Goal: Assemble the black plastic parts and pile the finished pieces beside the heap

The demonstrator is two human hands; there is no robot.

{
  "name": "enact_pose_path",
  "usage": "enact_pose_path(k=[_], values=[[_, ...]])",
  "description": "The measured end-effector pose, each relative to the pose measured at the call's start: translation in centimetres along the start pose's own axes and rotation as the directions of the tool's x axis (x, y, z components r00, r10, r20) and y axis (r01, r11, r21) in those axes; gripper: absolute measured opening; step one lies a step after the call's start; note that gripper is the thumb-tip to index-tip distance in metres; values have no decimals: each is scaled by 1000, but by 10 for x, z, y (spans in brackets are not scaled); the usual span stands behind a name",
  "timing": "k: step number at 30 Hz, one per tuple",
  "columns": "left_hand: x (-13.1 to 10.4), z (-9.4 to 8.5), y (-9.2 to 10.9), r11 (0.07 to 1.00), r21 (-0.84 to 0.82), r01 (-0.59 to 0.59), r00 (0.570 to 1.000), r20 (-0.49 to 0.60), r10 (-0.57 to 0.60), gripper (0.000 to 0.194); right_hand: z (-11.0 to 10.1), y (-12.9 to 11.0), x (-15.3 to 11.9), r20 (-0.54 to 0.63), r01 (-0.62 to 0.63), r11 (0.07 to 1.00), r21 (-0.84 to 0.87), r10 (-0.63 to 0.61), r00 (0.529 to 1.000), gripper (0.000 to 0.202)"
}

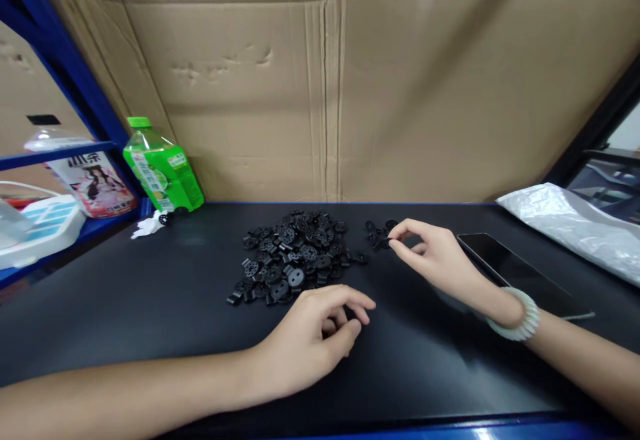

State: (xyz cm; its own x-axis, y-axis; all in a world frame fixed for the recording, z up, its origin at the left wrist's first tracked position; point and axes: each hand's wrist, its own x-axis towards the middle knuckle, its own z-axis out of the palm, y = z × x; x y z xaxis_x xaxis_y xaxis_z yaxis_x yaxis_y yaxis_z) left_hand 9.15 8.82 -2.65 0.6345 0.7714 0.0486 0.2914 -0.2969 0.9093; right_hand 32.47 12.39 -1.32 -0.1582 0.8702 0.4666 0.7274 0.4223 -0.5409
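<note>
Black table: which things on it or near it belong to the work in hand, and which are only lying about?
In the work, it seems:
pile of black parts
small black group
black piece at the right hand's fingertips

Lying about:
phone
silvery packet
green bottle
pink-labelled bottle

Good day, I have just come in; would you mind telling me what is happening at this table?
A person's right hand pinches a small black part between thumb and fingertips, beside a few similar parts. The left hand hovers or rests just in front of a large heap of black parts; it shows nothing in its grip. A dark phone or tablet lies flat on the table, behind the right wrist.
</note>
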Motion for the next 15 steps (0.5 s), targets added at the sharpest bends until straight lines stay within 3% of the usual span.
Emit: enact_pose_path(k=[3,6,9,15], values=[[4,-1,0,969,-224,100,994,-16,-106,30,-3,-22,-13,66,-26,965,262,9,998,11],[6,-3,2,935,-344,89,994,-27,-105,31,-1,-37,-25,140,-5,903,430,-61,988,13],[8,-5,6,909,-407,93,993,-23,-112,28,3,-44,-32,219,-48,845,533,-83,972,16],[7,-6,7,913,-395,99,992,-35,-123,28,13,-47,-36,306,-270,736,621,90,948,13]])
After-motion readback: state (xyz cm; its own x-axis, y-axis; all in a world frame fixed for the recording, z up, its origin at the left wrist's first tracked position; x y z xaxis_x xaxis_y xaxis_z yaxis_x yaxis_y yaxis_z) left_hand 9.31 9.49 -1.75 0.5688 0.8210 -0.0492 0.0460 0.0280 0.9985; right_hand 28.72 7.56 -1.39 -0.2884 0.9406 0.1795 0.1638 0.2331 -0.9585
